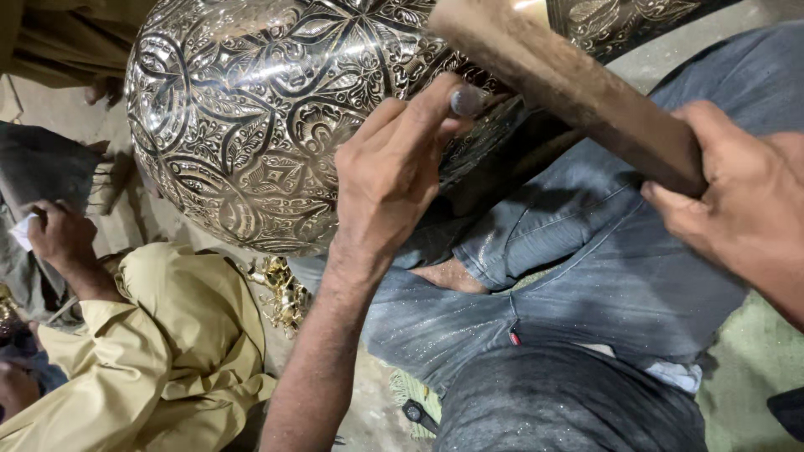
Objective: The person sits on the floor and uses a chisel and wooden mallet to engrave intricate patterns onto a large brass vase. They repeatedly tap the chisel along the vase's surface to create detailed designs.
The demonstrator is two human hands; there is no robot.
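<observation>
The left hand's fingers (pixel 419 113) are bunched together and pinch a short metal punch (pixel 466 100), whose round grey butt end faces up while its working end points down into the wall of the vessel; the tip itself is hidden behind the fingers. Held this way, the heel of the left hand (pixel 387 180) can lean on the curved metal and keep the punch steady at one spot of the pattern. The right hand (pixel 737 188) has its fingers wrapped fully around the lower end of a thick wooden handle (pixel 569 84), which runs up and left to end just above the punch's butt, lined up with it as a striking tool would be; its head is out of the frame.

The large engraved metal vessel (pixel 251 117), silvery with dark floral and star-like cutting, lies on its side against the person's knees in blue jeans (pixel 586 268), so the lap cradles it and turns the worked area up toward the hands. The person sits on the floor.

At the lower left another person in a yellow-khaki shirt (pixel 159 335) bends over separate work, a hand (pixel 59 234) on pale cloth, with small golden metal pieces (pixel 280 293) beside them.
</observation>
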